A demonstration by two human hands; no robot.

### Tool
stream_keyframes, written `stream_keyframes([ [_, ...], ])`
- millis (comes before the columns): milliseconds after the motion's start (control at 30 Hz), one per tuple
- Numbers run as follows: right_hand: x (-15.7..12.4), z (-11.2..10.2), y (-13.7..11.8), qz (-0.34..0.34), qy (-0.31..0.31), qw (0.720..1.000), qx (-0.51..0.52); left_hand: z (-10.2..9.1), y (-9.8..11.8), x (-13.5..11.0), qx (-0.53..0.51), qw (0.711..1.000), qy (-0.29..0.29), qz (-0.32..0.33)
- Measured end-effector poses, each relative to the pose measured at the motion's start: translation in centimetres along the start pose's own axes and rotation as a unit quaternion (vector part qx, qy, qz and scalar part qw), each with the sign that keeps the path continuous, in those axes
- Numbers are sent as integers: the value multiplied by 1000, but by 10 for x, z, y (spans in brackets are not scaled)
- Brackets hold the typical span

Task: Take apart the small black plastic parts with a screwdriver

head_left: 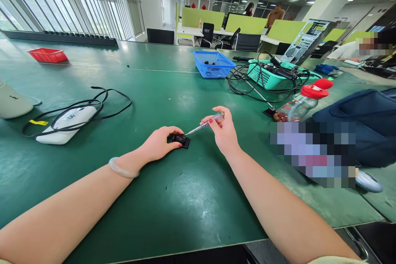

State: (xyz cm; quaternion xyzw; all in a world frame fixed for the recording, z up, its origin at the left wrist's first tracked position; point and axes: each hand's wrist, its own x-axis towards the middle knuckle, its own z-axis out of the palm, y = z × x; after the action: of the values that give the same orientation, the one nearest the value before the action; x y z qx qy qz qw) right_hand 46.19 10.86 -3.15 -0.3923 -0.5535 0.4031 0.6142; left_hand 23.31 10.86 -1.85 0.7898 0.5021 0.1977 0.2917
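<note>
My left hand (159, 143), thumb nearest me, grips a small black block (185, 142). My right hand (225, 130), curled, pinches a slanted, clear-handled metal screwdriver (205, 124).

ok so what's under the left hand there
A small blocky black part pokes out from under the left hand, on the glossy green tabletop. Its right end shows, with the tip of a slim clear-handled metal screwdriver at it; whatever the fingers cover can't be seen.

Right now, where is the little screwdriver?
In the head view, the screwdriver is near the middle, in the right hand, its tip at the black part the left hand holds.
</note>
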Motion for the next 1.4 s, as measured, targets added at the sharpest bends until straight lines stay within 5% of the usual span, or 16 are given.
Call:
stream_keyframes([
  [467, 2, 1, 11, 87, 2, 994, 66, 1, 0, 0, 6, 1000, -3, -3],
  [800, 4, 0, 11, 223, 90, 959, 153, 3, 0, 0, 22, 1000, 3, 14],
  [933, 4, -1, 11, 225, 50, 962, 148, 4, -1, 0, 29, 999, 10, 20],
  [1033, 2, 0, 9, 170, 24, 979, 113, 5, -3, 0, 37, 999, 13, 29],
  [1167, -7, 4, 0, -5, 12, 999, 31, 5, -6, -1, 39, 998, 12, 40],
  [1400, -23, 15, -9, -231, -76, 959, -148, 4, -7, -2, 30, 998, 6, 54],
])
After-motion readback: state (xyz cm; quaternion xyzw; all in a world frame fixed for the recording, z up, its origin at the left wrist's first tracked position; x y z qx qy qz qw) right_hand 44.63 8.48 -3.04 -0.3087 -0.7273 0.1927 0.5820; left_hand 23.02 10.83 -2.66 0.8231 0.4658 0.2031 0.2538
